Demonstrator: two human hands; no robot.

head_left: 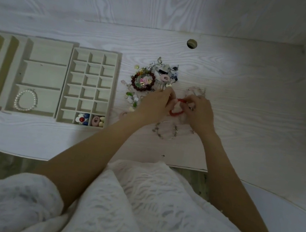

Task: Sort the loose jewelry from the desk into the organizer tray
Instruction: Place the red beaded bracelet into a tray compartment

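at the bottom of the frame two bare forearms reach out of white knit sleeves (12,203) across the pale wood-grain desk (250,112). just above centre, the left hand (156,104) and the right hand (199,113) meet, fingers curled in on a red bracelet (177,108), each pinching one side of the loop. beyond and to the left of them lies the loose jewelry pile (154,75), with a dark red bead bracelet (143,81) on top. at the left of the frame sits the organizer tray (96,51); a pearl bracelet (26,99) fills one wide compartment, and small colourful pieces (89,120) sit in its nearest cells. i'd lift the red loop straight up, clear of the tangled chains, then carry it to a wide compartment.
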